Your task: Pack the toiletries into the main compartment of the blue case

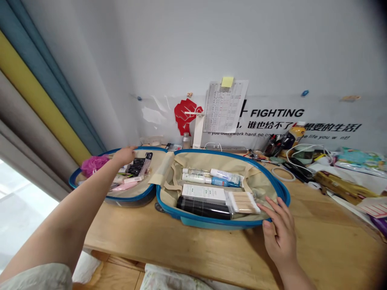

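A blue-rimmed suitcase (223,225) lies opened out on the wooden table, both halves lined in beige. My left hand (124,156) is over the far side of the left half, close to its rim; most of its fingers are hidden. My right hand (280,231) is open at the right half's near corner, fingers spread over the rim, the index fingertip beside a pack of cotton swabs (242,202). Next to the swabs are a white box (204,192), a black cylinder (202,208), a blue bottle (219,181) and white tubes. A pink bath puff (94,165) sits in the left half.
Stationery, a roll of tape (283,174), an orange-labelled bottle (294,135), cables and packets crowd the table's right side. A white lamp (198,131) and a small jar (186,141) stand behind the suitcase, against the wall. Striped curtains (39,84) hang at the left.
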### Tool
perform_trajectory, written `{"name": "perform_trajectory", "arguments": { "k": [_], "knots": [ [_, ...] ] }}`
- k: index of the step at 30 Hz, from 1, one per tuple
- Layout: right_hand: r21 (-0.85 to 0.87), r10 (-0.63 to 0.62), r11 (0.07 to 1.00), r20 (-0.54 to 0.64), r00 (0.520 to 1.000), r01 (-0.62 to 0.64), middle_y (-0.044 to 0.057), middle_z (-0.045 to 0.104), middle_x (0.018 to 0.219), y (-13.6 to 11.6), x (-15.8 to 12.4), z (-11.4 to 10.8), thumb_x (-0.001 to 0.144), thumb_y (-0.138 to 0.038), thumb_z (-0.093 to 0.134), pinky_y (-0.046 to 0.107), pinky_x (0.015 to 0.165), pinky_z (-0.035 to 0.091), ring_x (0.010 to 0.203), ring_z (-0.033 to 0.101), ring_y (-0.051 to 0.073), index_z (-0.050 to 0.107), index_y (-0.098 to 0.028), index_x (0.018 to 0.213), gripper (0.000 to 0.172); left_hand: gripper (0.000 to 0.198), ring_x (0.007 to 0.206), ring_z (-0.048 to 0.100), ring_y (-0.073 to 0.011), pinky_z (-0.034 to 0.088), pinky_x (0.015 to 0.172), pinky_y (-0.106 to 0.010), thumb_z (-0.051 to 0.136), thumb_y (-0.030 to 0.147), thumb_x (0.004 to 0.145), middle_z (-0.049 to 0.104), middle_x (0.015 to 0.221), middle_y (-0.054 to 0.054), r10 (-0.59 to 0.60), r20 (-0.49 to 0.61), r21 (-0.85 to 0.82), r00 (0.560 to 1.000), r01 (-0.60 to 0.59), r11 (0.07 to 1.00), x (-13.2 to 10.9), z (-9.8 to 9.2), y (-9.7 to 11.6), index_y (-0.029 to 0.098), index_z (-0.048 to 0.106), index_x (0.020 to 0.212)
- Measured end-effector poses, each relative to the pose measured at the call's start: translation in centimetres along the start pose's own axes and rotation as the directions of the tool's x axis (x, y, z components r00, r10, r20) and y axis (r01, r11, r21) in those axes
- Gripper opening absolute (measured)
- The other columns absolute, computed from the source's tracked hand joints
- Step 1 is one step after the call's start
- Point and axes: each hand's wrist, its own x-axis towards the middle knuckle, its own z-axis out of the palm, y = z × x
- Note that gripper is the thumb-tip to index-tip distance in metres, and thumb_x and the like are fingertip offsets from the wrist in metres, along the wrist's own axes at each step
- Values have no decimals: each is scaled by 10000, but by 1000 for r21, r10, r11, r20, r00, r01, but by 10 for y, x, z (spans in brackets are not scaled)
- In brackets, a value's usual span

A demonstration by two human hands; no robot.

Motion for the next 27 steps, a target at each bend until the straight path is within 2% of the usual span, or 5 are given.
{"name": "perform_trajectory", "arguments": {
  "k": [3,6,20,24,27],
  "knots": [
    [-3,15,1000,-12,1000,-15,99,622,1266,1,-1,1,945,-372,408,569,1073,398,1351,442,325,648,-234,1142,340,390,1133,584,-252,505,947,-488,601,358,928,566,1299,-105,-79,39,63,996,76,995,-4,13,-35,174,552,1268],
    [-5,15,1000,-13,1000,-15,98,624,1262,1,-1,1,942,-375,407,573,1072,400,1348,446,323,651,-236,1135,340,377,1122,588,-248,514,932,-478,605,348,926,570,1290,-101,-71,79,100,994,63,993,-4,20,-47,173,559,1256],
    [-10,-25,1000,-5,1000,25,101,610,1275,-1,1,0,944,-324,405,547,1051,403,1351,436,308,616,-235,1169,322,352,1067,610,-231,534,894,-452,598,363,930,597,1234,-94,-24,169,165,985,-4,986,2,22,-47,160,577,1217],
    [-3,-28,1000,-13,1000,28,101,614,1268,-2,2,0,947,-323,405,527,1060,398,1354,432,300,623,-230,1161,318,339,1055,614,-229,536,887,-446,600,363,929,606,1216,-89,-27,141,172,990,3,985,-5,21,-46,156,588,1197],
    [4,-21,1000,-21,1000,21,96,619,1259,-2,2,0,950,-329,400,522,1064,394,1351,435,299,630,-232,1143,315,340,1034,620,-223,540,876,-438,597,372,930,613,1196,-86,-32,70,158,997,21,987,-9,14,-41,155,589,1192]
  ]
}}
